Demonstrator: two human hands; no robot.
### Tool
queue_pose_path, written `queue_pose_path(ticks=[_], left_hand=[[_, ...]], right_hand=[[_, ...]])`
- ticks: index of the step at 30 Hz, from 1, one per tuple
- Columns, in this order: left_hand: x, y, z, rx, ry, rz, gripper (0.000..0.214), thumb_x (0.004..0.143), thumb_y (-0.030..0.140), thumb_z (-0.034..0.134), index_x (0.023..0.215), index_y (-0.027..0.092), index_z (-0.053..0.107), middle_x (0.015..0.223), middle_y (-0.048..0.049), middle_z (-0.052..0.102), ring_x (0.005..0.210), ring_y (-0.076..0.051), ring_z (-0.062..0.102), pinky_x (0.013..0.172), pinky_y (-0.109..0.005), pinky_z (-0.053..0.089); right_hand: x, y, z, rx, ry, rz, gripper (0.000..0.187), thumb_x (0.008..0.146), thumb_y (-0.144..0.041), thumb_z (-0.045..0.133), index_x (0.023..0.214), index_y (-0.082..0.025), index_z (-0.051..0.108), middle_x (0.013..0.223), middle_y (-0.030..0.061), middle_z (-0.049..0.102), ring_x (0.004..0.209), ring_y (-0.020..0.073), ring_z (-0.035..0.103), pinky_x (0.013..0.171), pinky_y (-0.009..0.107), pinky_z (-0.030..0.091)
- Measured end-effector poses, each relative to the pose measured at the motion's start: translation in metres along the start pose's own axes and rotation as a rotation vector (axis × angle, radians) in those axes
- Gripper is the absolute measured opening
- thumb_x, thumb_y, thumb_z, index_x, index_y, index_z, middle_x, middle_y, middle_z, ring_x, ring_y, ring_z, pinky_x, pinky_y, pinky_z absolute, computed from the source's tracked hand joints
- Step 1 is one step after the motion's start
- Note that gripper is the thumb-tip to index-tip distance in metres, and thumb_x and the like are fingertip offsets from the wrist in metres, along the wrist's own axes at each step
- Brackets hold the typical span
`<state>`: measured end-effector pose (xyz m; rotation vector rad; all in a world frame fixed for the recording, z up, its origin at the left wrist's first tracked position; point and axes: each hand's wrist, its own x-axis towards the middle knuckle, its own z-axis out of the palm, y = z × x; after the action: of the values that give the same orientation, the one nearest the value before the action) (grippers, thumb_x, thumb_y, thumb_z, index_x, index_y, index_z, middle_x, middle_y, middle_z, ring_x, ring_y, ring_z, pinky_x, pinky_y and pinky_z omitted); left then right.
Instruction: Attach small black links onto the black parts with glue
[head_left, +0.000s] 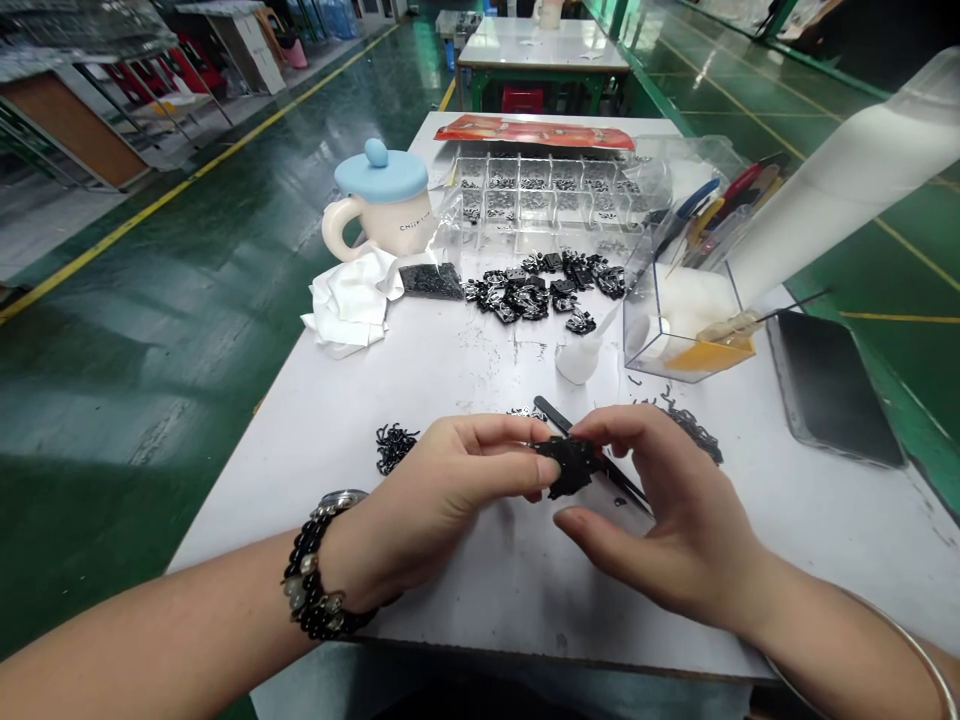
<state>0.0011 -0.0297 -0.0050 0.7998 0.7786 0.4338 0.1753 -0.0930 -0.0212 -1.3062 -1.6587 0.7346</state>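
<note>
Both hands meet over the near part of the white table (pixel 465 370). My left hand (pixel 435 510) pinches a small black plastic part (pixel 568 468) from the left, fingers closed on it. My right hand (pixel 667 510) grips the same part from the right and also holds black tweezers (pixel 592 455), whose tip points up and left past the part. A beaded bracelet and a watch sit on my left wrist.
A small heap of black clips (pixel 394 445) lies left of my hands, another (pixel 694 430) to the right. Farther back are a pile of black parts (pixel 544 285), a compartment box (pixel 547 195), a mug with a blue lid (pixel 379 205), a white cloth (pixel 352 300), a clear tool bin (pixel 679 320) and a dark tray (pixel 832 385).
</note>
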Motion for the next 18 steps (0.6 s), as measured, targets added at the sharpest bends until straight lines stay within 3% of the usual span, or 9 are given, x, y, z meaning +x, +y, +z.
queue_pose_path(ticks=[6,11,18], left_hand=[[0.0000,-0.0016,0.0016,0.003,-0.002,0.037,0.015,0.074,0.016,0.070,0.088,0.013,0.067,0.076,-0.0010,0.061,0.078,-0.013,0.053,0.090,-0.032,0.040],[-0.0004,-0.0019,0.0026,-0.018,0.004,0.041,0.019,0.072,0.015,0.073,0.089,0.014,0.065,0.084,-0.0045,0.069,0.090,-0.017,0.060,0.091,-0.030,0.042],[-0.0011,-0.0010,0.0022,0.010,-0.003,0.041,0.020,0.073,0.015,0.072,0.091,0.013,0.065,0.086,-0.0054,0.071,0.088,-0.016,0.061,0.091,-0.030,0.043]], right_hand=[[-0.0032,-0.0012,0.0099,0.009,0.041,0.022,0.032,0.077,-0.018,0.064,0.103,-0.025,0.047,0.086,-0.0009,0.051,0.077,0.0120,0.051,0.069,0.025,0.045],[-0.0033,-0.0020,0.0100,-0.058,0.063,0.006,0.032,0.077,-0.018,0.064,0.103,-0.023,0.047,0.086,0.0002,0.053,0.076,0.0123,0.054,0.068,0.025,0.046],[-0.0057,-0.0004,0.0110,-0.096,0.080,-0.023,0.032,0.077,-0.018,0.065,0.103,-0.022,0.047,0.092,0.0012,0.055,0.082,0.0118,0.059,0.071,0.023,0.047]])
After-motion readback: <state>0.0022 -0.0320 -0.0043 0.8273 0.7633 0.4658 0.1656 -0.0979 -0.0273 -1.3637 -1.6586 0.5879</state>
